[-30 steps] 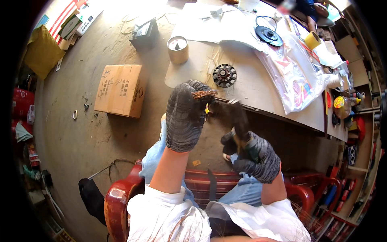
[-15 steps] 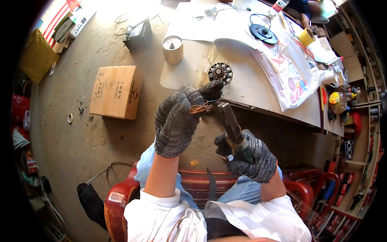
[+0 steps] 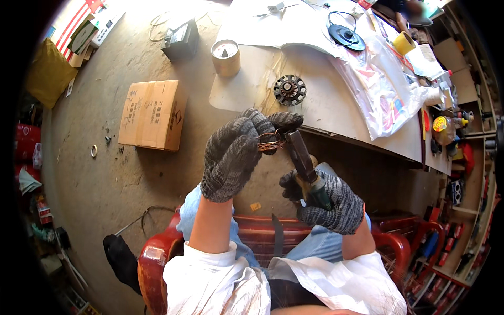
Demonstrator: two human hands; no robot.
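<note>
My left hand [image 3: 231,157], in a dark grey knitted glove, is closed on a small bundle of copper wire [image 3: 268,144], its forefinger and thumb around it. My right hand [image 3: 336,205], gloved alike, grips a heavy dark metal tool [image 3: 299,152] with a green and yellowish handle; the tool's upper end is right beside the wire, and I cannot tell whether they touch. Beyond my hands, a slotted black metal disc [image 3: 290,90] lies on the table [image 3: 236,94], left of a clear plastic bag [image 3: 391,105].
A cardboard box [image 3: 149,115], a dark battery-like block [image 3: 178,44] and a loose ring stand or lie on the floor. The table holds a tin can [image 3: 226,58], paper and a yellow roll. Shelves [image 3: 467,210] line the right; another person [image 3: 404,13] is at top right.
Over the last second my left hand has shifted down and left relative to the disc. The tool in my right hand has steadied at a steeper angle, its end close beside the wire.
</note>
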